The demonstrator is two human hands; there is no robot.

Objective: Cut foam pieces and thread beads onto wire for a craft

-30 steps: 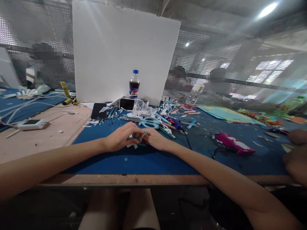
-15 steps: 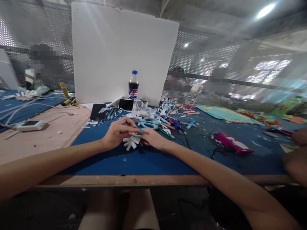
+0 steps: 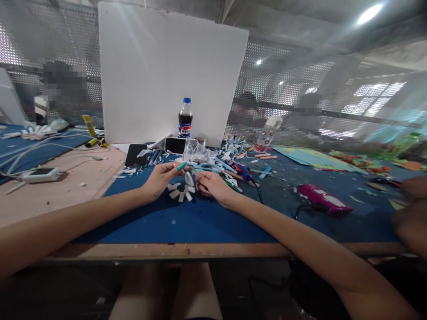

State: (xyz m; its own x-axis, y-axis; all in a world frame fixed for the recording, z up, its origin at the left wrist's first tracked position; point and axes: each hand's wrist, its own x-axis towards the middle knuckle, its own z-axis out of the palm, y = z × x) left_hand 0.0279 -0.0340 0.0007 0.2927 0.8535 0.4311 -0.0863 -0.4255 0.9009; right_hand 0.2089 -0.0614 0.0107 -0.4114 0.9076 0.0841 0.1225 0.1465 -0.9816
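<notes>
My left hand (image 3: pixel 159 180) pinches a narrow teal strip (image 3: pixel 182 166) between thumb and fingers, its end pointing up to the right. Just across from it, my right hand (image 3: pixel 211 186) is closed, thumb against curled fingers; what it grips is too small to make out. Between the two hands a small pale piece (image 3: pixel 189 178) shows, and I cannot tell which hand bears it. Below lie short white strips (image 3: pixel 182 194), fanned in a part ring over the blue mat (image 3: pixel 160 226). Light blue scissors (image 3: pixel 208 168) rest right behind my fingers.
Behind the hands are a phone (image 3: pixel 136 155), a clear plastic bag (image 3: pixel 196 152), a cola bottle (image 3: pixel 185 119) and heaped paper scraps (image 3: pixel 231 147). A blue glue gun (image 3: pixel 243 171) with a cord and a magenta device (image 3: pixel 324 199) lie rightward. Another person's hand (image 3: pixel 413 191) is at far right.
My hands have drawn slightly apart. The teal strip, earlier spanning both hands, now tilts up in my left fingers. More of the white strips shows below.
</notes>
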